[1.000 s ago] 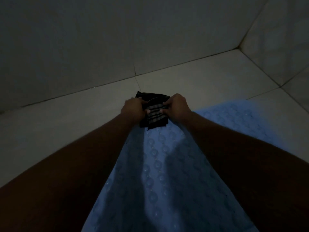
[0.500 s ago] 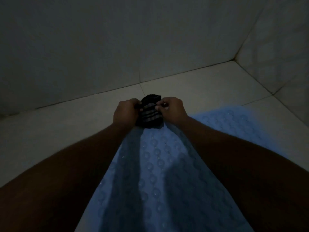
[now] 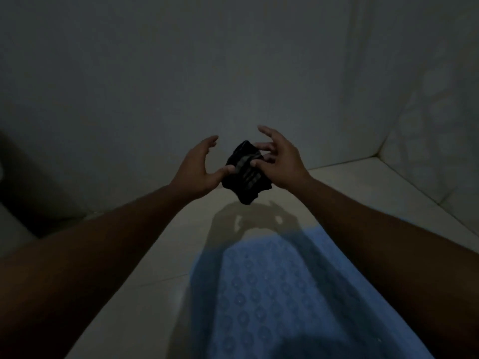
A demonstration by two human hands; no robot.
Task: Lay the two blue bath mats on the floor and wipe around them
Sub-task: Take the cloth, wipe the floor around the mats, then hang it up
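A blue bath mat (image 3: 280, 294) with a raised round pattern lies flat on the pale tiled floor (image 3: 145, 281), running from the bottom edge up between my forearms. Above its far end I hold a small dark striped cloth (image 3: 245, 174) in the air. My right hand (image 3: 278, 161) pinches the cloth's upper right part with thumb and fingers, the other fingers spread. My left hand (image 3: 198, 167) is spread wide, its thumb touching the cloth's left edge. Only one mat is in view.
A plain wall (image 3: 233, 73) rises just behind the cloth. It meets a patterned tiled wall (image 3: 435, 112) at a corner on the right. A dark shape (image 3: 26, 193) sits low at the left. The room is dim.
Both hands lifted the cloth off the floor at the mat's far end into the air. The left hand loosened from a grip to spread fingers. The view tilted upward.
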